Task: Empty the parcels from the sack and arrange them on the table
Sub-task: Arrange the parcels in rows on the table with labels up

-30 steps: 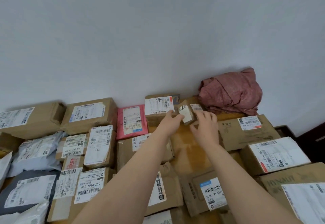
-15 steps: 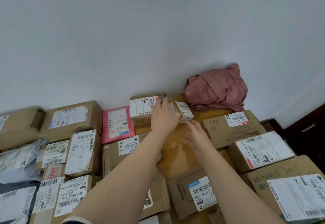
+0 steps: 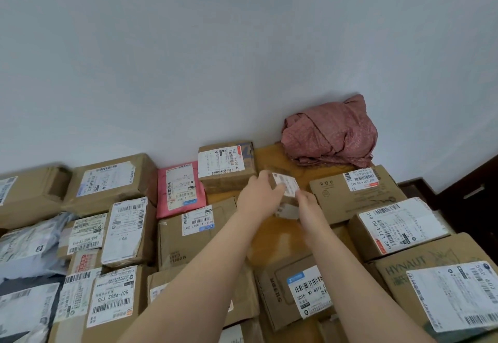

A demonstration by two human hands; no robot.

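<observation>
Small cardboard box (image 3: 285, 187) held at centre frame, over the bare strip of tabletop (image 3: 272, 235).
My left hand (image 3: 258, 195) curls round its left side; my right hand (image 3: 310, 205) meets its lower edge, too blurred to tell its grip. I judge it light and stiff: hold opposite faces, off the slick label.

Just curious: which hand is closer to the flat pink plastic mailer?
Left. The left hand grips a small cardboard box right of the flat pink plastic mailer; the right hand holds that box's far side, farther right.
</observation>
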